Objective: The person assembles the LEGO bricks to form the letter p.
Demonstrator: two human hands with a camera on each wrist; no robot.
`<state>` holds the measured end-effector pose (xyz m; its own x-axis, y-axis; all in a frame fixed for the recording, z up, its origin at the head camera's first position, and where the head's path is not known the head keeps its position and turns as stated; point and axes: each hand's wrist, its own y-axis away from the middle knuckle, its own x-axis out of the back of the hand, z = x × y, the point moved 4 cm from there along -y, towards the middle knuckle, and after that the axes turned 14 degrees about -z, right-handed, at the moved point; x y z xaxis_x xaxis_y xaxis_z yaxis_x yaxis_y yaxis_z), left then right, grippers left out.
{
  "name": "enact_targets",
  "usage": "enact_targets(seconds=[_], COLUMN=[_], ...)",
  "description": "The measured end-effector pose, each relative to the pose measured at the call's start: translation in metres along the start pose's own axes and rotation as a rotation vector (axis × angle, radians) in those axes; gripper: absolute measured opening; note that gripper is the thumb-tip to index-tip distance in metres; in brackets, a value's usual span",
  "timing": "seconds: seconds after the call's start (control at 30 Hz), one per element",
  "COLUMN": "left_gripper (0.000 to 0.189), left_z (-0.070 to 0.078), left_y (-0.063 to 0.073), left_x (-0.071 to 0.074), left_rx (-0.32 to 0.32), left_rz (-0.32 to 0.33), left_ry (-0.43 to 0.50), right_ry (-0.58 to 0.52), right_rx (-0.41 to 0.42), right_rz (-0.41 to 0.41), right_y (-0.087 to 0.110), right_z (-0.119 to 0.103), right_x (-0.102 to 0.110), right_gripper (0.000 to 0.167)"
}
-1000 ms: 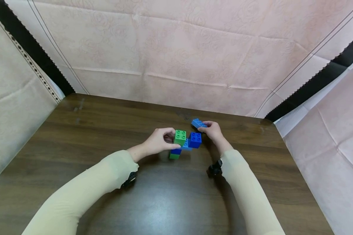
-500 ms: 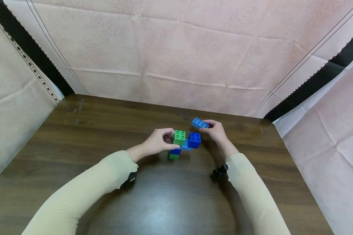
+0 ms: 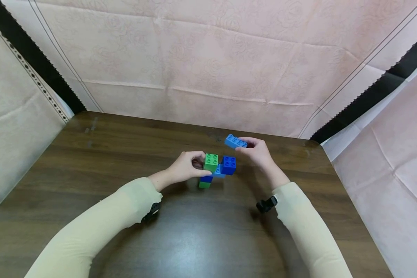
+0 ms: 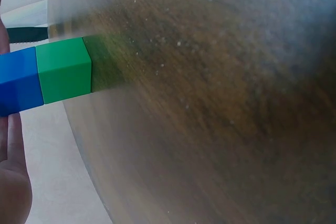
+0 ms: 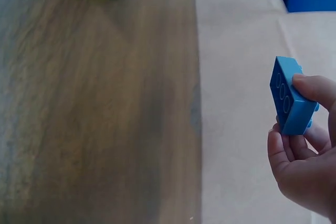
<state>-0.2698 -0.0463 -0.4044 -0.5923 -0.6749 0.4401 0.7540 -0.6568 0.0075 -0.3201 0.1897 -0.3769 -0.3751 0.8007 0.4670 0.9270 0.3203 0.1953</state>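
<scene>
My left hand [image 3: 184, 168] grips a stack of toy building bricks from its left side, thumb in front. A green brick [image 3: 211, 162] tops the stack. Under it a light blue brick [image 3: 218, 171] juts out to the right, bearing a dark blue brick [image 3: 228, 165] on its end. Lower down come another dark blue brick [image 4: 20, 81] and a green bottom brick [image 4: 65, 71], which stands at the table. My right hand [image 3: 258, 152] pinches a loose light blue brick [image 5: 293, 97] between thumb and fingers, held up behind and right of the stack, its hollow underside showing in the right wrist view.
The brown wooden table [image 3: 125, 146] reaches back to a pale patterned cloth [image 3: 201, 69] hung behind it. More cloth hangs at both sides, with black strips at the corners. A black wrist camera [image 3: 266, 204] sits under the right sleeve.
My right hand has risen slightly and shifted right at the wrist, lifting the loose light blue brick a little away from the stack. The left hand and the stack stay almost still.
</scene>
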Motion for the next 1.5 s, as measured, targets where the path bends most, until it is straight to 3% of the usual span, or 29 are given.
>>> enact_targets(seconds=[0.7, 1.1, 1.5], left_gripper=[0.029, 0.028, 0.029], left_z=[0.0, 0.001, 0.002], left_y=[-0.001, -0.001, -0.001], left_x=[0.001, 0.001, 0.002], left_rx=[0.007, 0.005, 0.003], left_rz=[-0.015, -0.028, -0.037], left_ry=[0.0, 0.008, 0.005], right_ry=[0.006, 0.087, 0.113], right_rx=[0.118, 0.194, 0.211], right_rz=[-0.119, -0.195, -0.236], right_y=[0.033, 0.04, 0.042], right_z=[-0.051, -0.058, -0.058], right_x=[-0.015, -0.033, -0.037], right_gripper=[0.042, 0.039, 0.04])
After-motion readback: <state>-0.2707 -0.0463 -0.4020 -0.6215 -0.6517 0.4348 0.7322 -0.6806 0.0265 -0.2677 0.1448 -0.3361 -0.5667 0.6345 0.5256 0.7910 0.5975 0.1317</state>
